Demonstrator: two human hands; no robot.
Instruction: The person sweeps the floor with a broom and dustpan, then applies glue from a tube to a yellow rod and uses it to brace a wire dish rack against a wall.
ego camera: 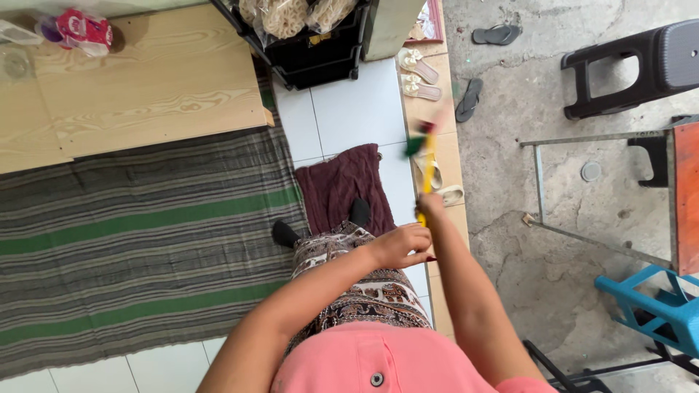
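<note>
Maroon mat (342, 185) on the tiles, striped rug (138, 240) beside it, sandals (419, 76) beyond. Over the mat's far edge, right hand (428, 206) grips the yellow stick (426, 171); left hand (403, 245) curls closed just below.

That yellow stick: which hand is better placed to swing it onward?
Probably the right hand: its fingers grip the yellow stick higher up, nearer the blurred coloured tip. The left hand holds the lower end.
</note>
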